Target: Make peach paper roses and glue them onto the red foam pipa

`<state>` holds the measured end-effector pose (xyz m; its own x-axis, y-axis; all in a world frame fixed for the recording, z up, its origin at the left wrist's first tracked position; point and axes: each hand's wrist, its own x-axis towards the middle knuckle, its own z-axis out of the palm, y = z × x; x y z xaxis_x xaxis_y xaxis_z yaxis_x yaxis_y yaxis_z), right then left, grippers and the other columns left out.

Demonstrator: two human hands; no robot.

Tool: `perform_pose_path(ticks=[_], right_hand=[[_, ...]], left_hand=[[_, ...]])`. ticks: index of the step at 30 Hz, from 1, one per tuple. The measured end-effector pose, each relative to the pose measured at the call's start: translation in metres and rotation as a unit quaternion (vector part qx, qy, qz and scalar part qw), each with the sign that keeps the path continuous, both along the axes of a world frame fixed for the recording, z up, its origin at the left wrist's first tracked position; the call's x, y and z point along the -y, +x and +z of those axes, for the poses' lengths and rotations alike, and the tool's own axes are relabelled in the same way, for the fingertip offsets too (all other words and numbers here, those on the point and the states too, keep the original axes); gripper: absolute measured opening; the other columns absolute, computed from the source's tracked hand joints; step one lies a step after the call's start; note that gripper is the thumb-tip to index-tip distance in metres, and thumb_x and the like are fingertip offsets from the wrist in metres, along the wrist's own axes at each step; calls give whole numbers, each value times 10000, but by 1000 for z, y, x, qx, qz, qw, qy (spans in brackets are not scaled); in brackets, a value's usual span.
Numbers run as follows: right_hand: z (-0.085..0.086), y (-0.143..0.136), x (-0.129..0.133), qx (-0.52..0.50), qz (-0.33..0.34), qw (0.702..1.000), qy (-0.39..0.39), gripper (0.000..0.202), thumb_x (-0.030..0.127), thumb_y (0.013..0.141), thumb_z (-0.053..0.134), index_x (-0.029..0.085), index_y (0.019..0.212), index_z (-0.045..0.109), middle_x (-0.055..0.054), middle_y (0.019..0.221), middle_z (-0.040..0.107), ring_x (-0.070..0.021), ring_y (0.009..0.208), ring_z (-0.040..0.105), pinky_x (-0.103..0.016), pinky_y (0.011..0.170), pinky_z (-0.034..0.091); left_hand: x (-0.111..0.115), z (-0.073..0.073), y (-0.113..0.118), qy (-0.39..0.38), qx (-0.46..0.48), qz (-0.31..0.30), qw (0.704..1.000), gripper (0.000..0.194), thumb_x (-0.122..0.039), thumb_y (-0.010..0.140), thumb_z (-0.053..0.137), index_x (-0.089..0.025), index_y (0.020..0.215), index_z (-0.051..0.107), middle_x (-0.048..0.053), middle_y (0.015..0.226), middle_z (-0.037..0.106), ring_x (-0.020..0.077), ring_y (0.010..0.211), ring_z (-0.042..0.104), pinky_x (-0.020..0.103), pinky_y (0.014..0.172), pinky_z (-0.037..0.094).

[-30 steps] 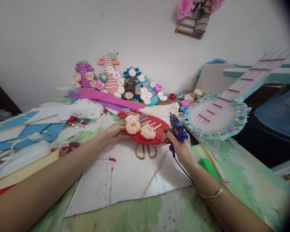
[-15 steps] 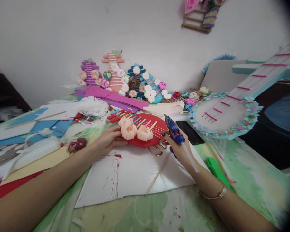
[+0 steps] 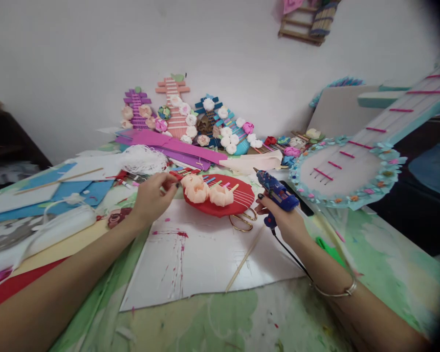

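Note:
A red paper pipa (image 3: 209, 211), a small lute with white strings and coloured strips, lies on a white board. Several peach paper flowers (image 3: 195, 189) sit on its left part. My left hand (image 3: 152, 198) is just left of the pipa, fingers loosely curved, with nothing visible in them. In my right hand (image 3: 291, 226) is a blue hot glue gun (image 3: 275, 188), its nozzle pointing up and left over the right side of the pipa. Gold-handled scissors (image 3: 242, 224) lie partly beneath the pipa's right edge.
A thin wooden stick (image 3: 242, 264) crosses the white board (image 3: 150, 286). Flower-trimmed lutes (image 3: 174, 115) lean on the wall, and a big blue-edged lute (image 3: 346, 178) stands at the right. White yarn (image 3: 143, 160), coloured paper and a green tool (image 3: 330, 250) lie around.
My left hand has let go of the pipa and drawn back left. The glue gun in my right hand has moved slightly right and turned, its black cord now showing.

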<state>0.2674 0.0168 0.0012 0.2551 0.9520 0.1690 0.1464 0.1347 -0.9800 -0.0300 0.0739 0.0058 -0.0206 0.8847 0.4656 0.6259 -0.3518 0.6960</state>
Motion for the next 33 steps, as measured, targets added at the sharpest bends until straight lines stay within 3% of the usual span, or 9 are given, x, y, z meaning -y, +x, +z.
perform_pose_path(ticks=[2,5,10,13,18,23,28,33], right_hand=[[2,3,0,-16,11,1000,5,338,429,667,711,160,837,596,-21,617,639,-147,532,608,-207,413,393],[1,6,-1,-23,33,999,13,349,449,663,719,158,812,595,-16,603,627,-135,509,589,-209,408,392],[0,9,-2,-21,46,999,17,343,458,677,716,156,797,603,-23,613,624,-132,519,573,-220,422,415],[2,11,-1,-11,51,998,21,323,460,689,707,160,758,609,-17,590,616,-127,514,563,-225,437,425],[8,15,4,16,77,997,26,296,449,681,703,163,669,626,-30,591,624,-139,530,576,-227,431,424],[13,19,8,42,97,994,17,215,392,633,721,183,649,669,-20,588,624,-149,519,562,-241,415,413],[19,21,10,128,193,972,-38,220,357,616,749,183,740,699,37,495,521,-91,419,433,-211,368,328],[17,18,9,189,253,949,4,257,302,665,731,166,879,683,5,717,636,-124,608,550,-233,559,442]], left_hand=[[3,9,9,112,-88,-94,985,261,-316,708,643,-207,944,621,86,1046,644,273,1053,542,442,1008,358],[4,23,31,135,-181,-242,944,432,-330,700,658,-205,1106,585,93,1236,576,298,1218,422,456,1080,249],[-7,33,58,107,-252,-306,912,314,-261,673,629,-200,981,628,81,1025,648,309,1134,455,443,1012,307],[-14,31,61,91,-268,-315,906,218,-236,689,584,-182,895,630,83,947,650,279,1009,518,395,902,374],[-18,24,58,50,-203,-299,931,167,-306,724,573,-172,820,604,58,831,638,199,793,560,299,748,405],[-20,20,55,7,-173,-295,939,184,-313,713,592,-170,828,614,43,830,638,178,769,557,255,695,394],[-23,17,52,6,-169,-293,941,205,-320,714,581,-153,819,636,33,784,638,164,739,559,241,664,392],[-25,16,50,29,-189,-307,932,165,-300,702,583,-147,741,634,55,873,678,176,807,596,259,685,429]])
